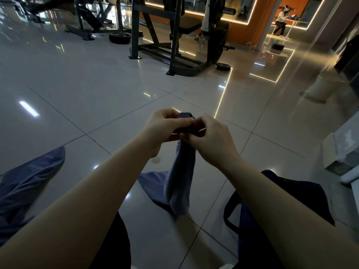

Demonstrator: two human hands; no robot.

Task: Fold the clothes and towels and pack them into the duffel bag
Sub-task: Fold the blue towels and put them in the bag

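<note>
A blue towel (181, 183) hangs down from both my hands over the tiled floor, its lower end trailing onto the tiles. My left hand (162, 129) grips the towel's top edge from the left. My right hand (210, 135) pinches the same edge from the right, close against the left hand. A second blue cloth (29, 183) lies crumpled on the floor at the left. The dark duffel bag (303, 195) sits at the lower right, partly hidden behind my right forearm, with a strap looping toward me.
Glossy floor tiles stretch ahead. A weight bench frame (174, 45) with plates stands farther back. A white box-like object (343, 150) sits at the right edge. A person sits in the far right background near an orange wall.
</note>
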